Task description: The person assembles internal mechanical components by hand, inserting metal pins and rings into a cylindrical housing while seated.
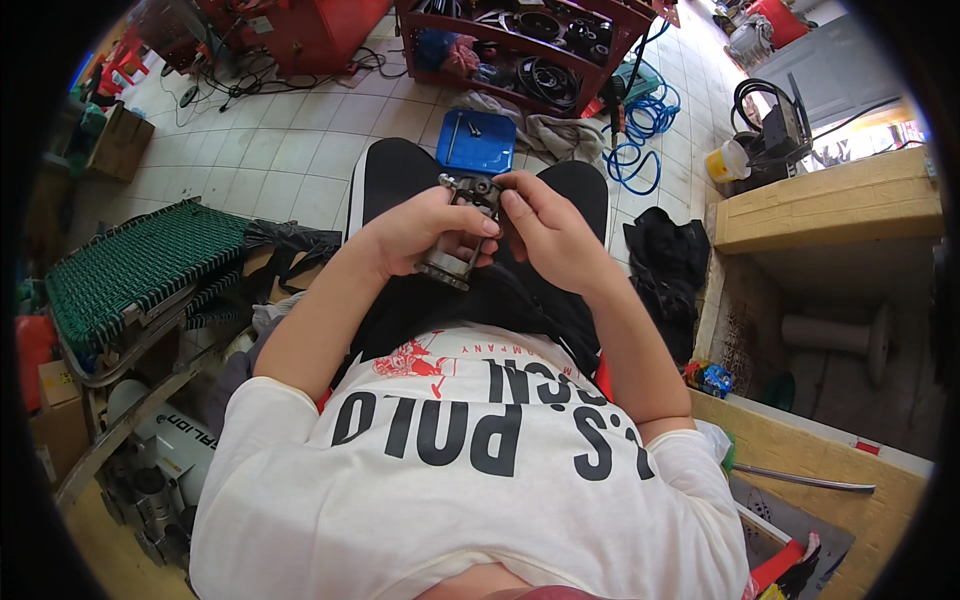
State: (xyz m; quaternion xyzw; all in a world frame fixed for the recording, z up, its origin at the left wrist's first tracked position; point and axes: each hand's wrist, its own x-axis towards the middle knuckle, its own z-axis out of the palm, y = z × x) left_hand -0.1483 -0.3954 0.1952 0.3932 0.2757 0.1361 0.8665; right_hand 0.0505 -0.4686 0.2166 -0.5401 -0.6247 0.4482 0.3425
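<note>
I hold a dark steel mechanical part (pixel 450 266) with an open frame and round fittings at its top, over my lap between my thighs. My left hand (pixel 440 225) is wrapped round its left side, thumb across the middle. My right hand (pixel 532 225) has its fingers curled at the upper right of the same part, around the fittings. Just beyond my hands a blue plastic tray (pixel 465 155) holds a thin rod and small metal pieces.
A red tool cart (pixel 517 50) with hoses stands ahead, near coiled blue hose (pixel 645 120) and a grey cloth (pixel 560 140). To my left is a green woven folding cot (pixel 140 270). To my right are a black cloth (pixel 665 270) and a yellow ledge (pixel 820 205).
</note>
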